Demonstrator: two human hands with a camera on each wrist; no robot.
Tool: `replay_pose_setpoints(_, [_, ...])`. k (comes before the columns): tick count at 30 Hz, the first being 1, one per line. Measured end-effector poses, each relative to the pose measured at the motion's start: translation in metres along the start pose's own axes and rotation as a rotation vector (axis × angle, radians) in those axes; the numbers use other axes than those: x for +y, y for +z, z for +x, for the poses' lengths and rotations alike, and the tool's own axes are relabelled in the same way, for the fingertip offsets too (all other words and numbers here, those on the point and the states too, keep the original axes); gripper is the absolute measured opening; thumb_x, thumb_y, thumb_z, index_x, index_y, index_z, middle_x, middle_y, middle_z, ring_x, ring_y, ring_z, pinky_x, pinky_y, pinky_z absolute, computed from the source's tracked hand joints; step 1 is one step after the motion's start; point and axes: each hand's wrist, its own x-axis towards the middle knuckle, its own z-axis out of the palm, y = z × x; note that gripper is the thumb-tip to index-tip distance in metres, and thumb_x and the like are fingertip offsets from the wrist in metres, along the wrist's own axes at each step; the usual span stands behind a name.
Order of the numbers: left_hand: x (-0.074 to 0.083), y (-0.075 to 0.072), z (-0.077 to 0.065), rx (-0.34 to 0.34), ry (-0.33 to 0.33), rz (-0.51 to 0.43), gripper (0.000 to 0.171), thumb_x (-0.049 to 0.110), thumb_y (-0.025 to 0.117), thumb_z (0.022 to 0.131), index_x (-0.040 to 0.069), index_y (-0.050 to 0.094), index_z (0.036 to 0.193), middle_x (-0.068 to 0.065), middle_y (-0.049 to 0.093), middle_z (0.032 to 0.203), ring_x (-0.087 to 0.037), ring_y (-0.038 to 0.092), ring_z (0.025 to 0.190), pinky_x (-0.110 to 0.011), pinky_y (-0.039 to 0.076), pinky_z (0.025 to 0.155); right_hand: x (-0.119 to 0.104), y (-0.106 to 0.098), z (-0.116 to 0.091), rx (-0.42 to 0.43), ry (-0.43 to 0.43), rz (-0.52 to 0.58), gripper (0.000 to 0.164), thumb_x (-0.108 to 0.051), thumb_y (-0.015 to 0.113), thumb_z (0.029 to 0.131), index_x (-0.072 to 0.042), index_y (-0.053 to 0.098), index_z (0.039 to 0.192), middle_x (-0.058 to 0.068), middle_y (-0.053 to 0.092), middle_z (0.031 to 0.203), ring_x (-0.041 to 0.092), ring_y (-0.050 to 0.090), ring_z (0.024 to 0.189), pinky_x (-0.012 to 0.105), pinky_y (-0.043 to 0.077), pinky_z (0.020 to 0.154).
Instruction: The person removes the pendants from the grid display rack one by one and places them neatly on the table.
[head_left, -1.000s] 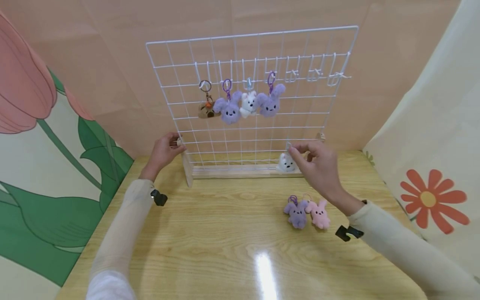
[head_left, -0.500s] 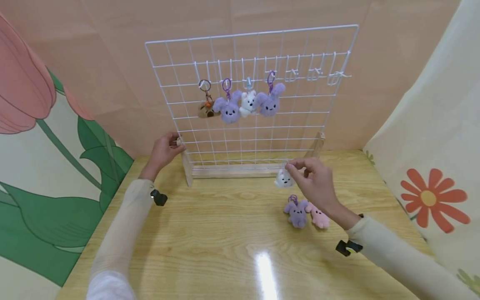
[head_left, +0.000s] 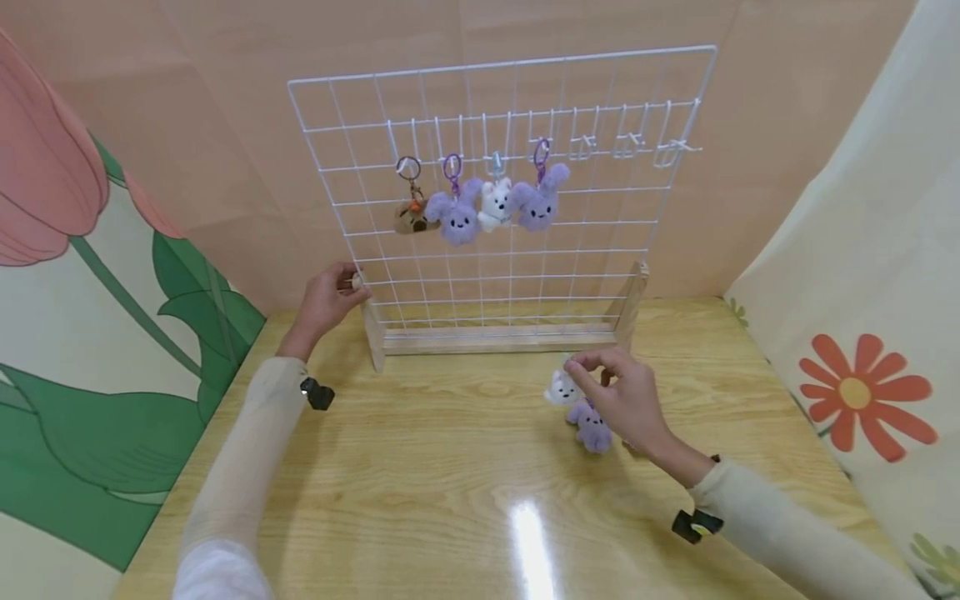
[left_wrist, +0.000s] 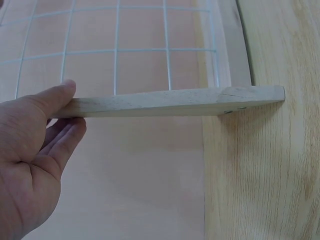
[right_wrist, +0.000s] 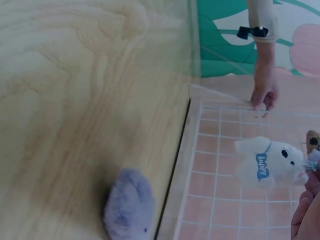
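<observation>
My left hand (head_left: 328,298) pinches the upper end of the wooden left leg (left_wrist: 175,102) of a white wire grid rack (head_left: 480,252). In front of the rack, my right hand (head_left: 621,396) pinches the top of a white plush dog keychain (head_left: 561,388). The dog hangs below my fingertips and wears a blue "happy" tag, seen in the right wrist view. A purple plush bunny keychain (head_left: 591,429) lies on the table just below and behind it. Most of a pink plush keychain beside the bunny is hidden by my right hand.
On the grid's hooks hang a brown plush keychain (head_left: 415,218), a purple bunny (head_left: 456,221), a white dog (head_left: 495,206) and another purple bunny (head_left: 538,208). Bare hooks (head_left: 628,143) follow to the right. Curtains with printed flowers flank the wooden table (head_left: 420,467).
My right hand has brought the white plush dog keychain down and toward me, from in front of the grid's lower bars to above the purple bunny. My left hand stays on the leg.
</observation>
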Motion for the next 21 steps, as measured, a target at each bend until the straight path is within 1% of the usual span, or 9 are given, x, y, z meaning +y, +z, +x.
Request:
replay_pose_setpoints(3, [0.001, 0.0, 0.0, -0.002, 0.001, -0.01, 0.048, 0.009, 0.072, 0.097, -0.007, 0.053, 0.137, -0.027, 0.059, 0.137, -0.041, 0.061, 0.123, -0.049, 0.057, 0.098, 0.002, 0.003, -0.007, -0.016, 0.013, -0.002, 0.002, -0.012, 0.077, 0.093, -0.01, 0.078, 0.094, -0.001, 0.074, 0.089, 0.006, 0.058, 0.079, 0.016, 0.047, 0.06])
replay_pose_setpoints(10, [0.003, 0.0, -0.001, 0.0, 0.001, -0.01, 0.048, 0.008, 0.072, 0.097, -0.007, 0.053, 0.138, -0.026, 0.06, 0.135, -0.04, 0.062, 0.122, -0.049, 0.058, 0.097, 0.006, 0.008, -0.022, -0.047, 0.019, 0.006, 0.005, -0.006, 0.08, 0.089, -0.01, 0.077, 0.092, -0.005, 0.072, 0.081, 0.009, 0.052, 0.068, 0.019, 0.047, 0.053])
replay_pose_setpoints(14, [0.002, 0.001, -0.001, 0.002, 0.002, -0.006, 0.048, 0.008, 0.072, 0.096, -0.008, 0.053, 0.138, -0.027, 0.06, 0.136, -0.041, 0.062, 0.122, -0.049, 0.058, 0.097, 0.006, 0.008, -0.03, -0.072, 0.062, 0.02, 0.005, -0.007, 0.079, 0.09, -0.01, 0.077, 0.092, -0.006, 0.07, 0.082, 0.011, 0.052, 0.066, 0.021, 0.048, 0.052])
replay_pose_setpoints(17, [0.003, 0.001, -0.001, 0.003, 0.003, -0.01, 0.048, 0.008, 0.072, 0.096, -0.008, 0.053, 0.137, -0.027, 0.06, 0.136, -0.041, 0.062, 0.122, -0.049, 0.058, 0.097, 0.005, 0.009, -0.035, -0.092, 0.108, 0.004, 0.002, -0.013, 0.078, 0.092, -0.012, 0.077, 0.092, -0.008, 0.069, 0.083, 0.011, 0.053, 0.066, 0.022, 0.048, 0.051])
replay_pose_setpoints(21, [0.003, 0.001, -0.001, 0.003, 0.004, -0.014, 0.047, 0.01, 0.072, 0.097, -0.007, 0.054, 0.137, -0.027, 0.06, 0.136, -0.04, 0.062, 0.122, -0.048, 0.058, 0.097, 0.008, 0.012, -0.044, -0.095, 0.119, -0.018, 0.003, -0.015, 0.079, 0.092, -0.016, 0.077, 0.09, -0.009, 0.071, 0.085, 0.009, 0.052, 0.066, 0.021, 0.046, 0.05])
